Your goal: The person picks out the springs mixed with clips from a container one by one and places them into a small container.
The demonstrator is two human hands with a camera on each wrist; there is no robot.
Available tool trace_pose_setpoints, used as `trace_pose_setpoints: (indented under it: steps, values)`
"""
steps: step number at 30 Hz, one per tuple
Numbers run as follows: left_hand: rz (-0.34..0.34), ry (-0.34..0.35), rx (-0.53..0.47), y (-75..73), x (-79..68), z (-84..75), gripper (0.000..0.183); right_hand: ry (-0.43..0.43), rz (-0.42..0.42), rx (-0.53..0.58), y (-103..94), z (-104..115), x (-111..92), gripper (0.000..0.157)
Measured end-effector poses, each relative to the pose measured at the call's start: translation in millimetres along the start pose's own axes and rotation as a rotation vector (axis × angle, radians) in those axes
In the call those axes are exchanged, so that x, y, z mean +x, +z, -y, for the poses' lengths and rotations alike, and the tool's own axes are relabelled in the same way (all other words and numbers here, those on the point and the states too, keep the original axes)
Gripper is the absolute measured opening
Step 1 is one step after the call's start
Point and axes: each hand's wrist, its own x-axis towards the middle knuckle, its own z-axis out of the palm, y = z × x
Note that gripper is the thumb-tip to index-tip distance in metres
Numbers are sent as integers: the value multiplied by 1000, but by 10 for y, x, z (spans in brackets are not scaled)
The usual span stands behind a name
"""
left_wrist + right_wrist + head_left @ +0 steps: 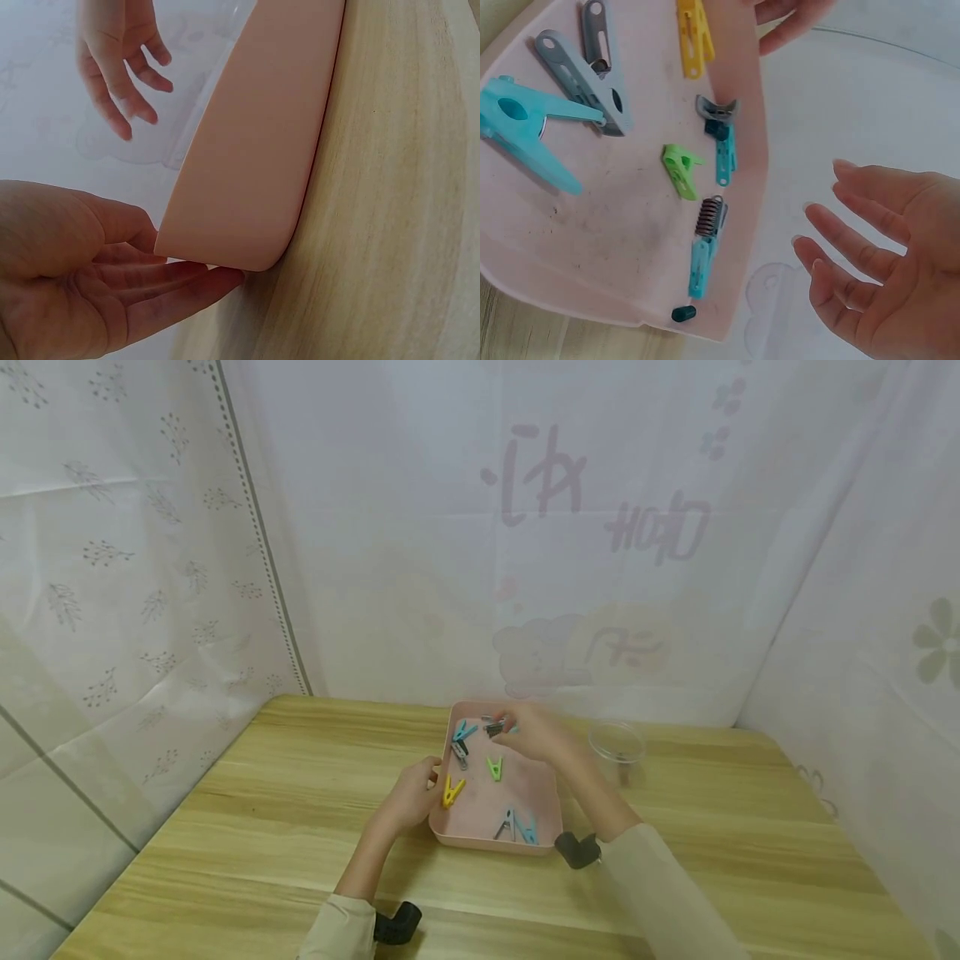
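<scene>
A shallow pink tray (517, 781) lies on the table with several small clips in it. My left hand (411, 793) is at its left side, fingertips touching the outer wall near a corner in the left wrist view. Over the tray's far end is my right hand (534, 732), its fingers (855, 240) loosely bent with nothing between them. Below that hand lie a dark ribbed piece (709, 217) and a blue clip (700, 266). Also inside are a green clip (495, 767), a yellow clip (452, 792), a grey clip (507, 824) and a light-blue clip (529, 830).
A clear round plastic container (617, 742) stands to the right of the tray. The wooden table (315, 760) has printed curtains (420, 568) at its back and sides. A black wrist mount (397, 923) juts from my left sleeve, another (577, 850) from my right.
</scene>
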Motion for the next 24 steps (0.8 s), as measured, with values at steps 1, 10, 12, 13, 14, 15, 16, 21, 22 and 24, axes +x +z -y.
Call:
trace_pose_setpoints:
  steps: [1,10,12,13,14,15,16,21,22,24]
  values:
    - [-1,0,1,2,1,2,40,-8,0,-4,12,0,16,34]
    - [-5,-9,3,-10,5,13,41,-47,4,-60,116,-31,162,28]
    - [-2,-14,7,-16,9,15,41,-49,28,-42,131,-37,195,30]
    - [-1,-16,9,-16,12,17,42,-53,40,-38,138,-41,210,31]
    - [0,-17,9,-16,14,20,42,-49,53,-25,150,-47,227,32]
    - [0,-16,8,-15,15,23,42,-45,64,-13,162,-52,245,32]
    - [-1,-13,8,-16,16,24,42,-41,74,-11,171,-56,264,33]
    - [-2,-5,-4,-24,12,20,42,-22,119,-2,246,-76,368,34]
    - [0,-6,-6,-24,9,22,43,-23,126,0,261,-77,388,34]
    - [2,-7,-9,-24,5,31,43,-23,135,0,284,-70,423,34]
